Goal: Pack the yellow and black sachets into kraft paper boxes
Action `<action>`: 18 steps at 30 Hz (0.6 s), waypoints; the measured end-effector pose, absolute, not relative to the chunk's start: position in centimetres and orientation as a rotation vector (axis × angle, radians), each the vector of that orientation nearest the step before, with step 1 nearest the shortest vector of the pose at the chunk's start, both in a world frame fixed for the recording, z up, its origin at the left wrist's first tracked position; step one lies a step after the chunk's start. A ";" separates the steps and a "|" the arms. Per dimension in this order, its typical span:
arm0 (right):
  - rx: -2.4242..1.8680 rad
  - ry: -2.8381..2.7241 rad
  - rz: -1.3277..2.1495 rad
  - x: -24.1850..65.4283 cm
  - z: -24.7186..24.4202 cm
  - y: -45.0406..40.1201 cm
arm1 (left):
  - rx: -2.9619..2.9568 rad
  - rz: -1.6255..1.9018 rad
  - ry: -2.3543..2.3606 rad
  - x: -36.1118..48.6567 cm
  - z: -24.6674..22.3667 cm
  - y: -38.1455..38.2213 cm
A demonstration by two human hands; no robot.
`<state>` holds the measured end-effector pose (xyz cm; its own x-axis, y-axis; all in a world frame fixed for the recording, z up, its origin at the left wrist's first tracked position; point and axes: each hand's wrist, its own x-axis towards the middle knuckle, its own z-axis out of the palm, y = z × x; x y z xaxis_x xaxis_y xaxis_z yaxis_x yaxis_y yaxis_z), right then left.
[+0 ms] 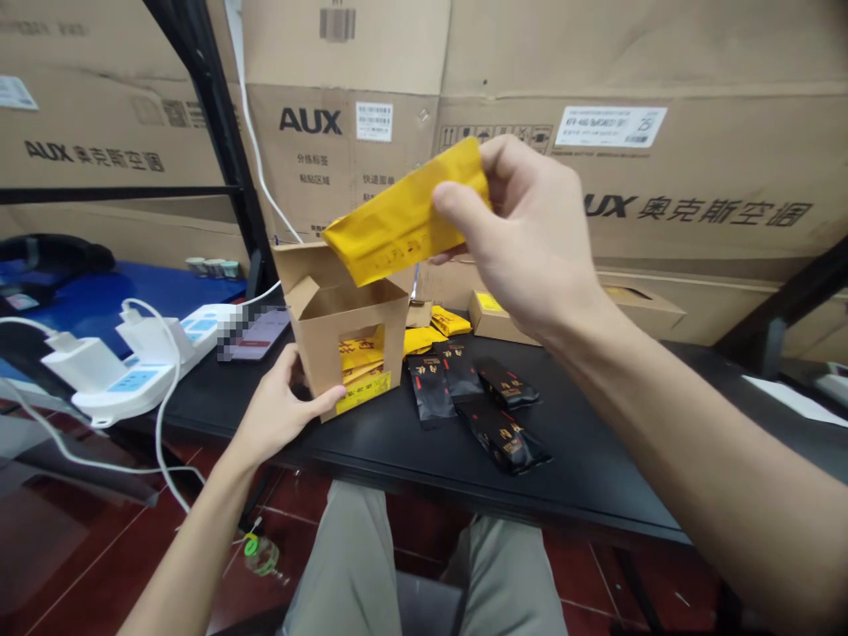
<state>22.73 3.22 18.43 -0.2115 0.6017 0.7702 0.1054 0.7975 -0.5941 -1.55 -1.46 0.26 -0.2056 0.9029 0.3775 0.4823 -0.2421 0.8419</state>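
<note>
Box (348, 340) on table (596, 424), sachets (500, 433) just right of it, more inside. Power strip (192, 340) left of box. Cartons (689, 194) stacked behind table.

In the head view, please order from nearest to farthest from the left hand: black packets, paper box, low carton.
1. Paper box: touching the left hand, at the hand's right.
2. Black packets: lying on the table, right of the box.
3. Low carton: farther right, behind the packets.

The left hand (282, 405) sits low, fingers (316, 403) curved; the right hand (526, 238) is raised, fingers (503, 157) pinching.
</note>
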 end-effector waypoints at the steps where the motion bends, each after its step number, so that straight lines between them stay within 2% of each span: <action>1: -0.614 -1.790 0.423 22.1 18.8 3.0 | 1.661 1.440 1.611 -1.5 0.3 -1.5; 7: -0.877 -2.073 -0.151 19.6 20.0 2.5 | 1.649 1.455 1.625 -1.5 0.2 -1.5; 12: -0.713 -2.257 -0.326 18.2 21.0 2.9 | 1.625 1.462 1.618 -1.6 0.0 -1.4; 18: -0.945 -2.566 -0.529 16.7 24.2 -0.6 | 1.643 1.437 1.622 -1.8 -0.1 -1.3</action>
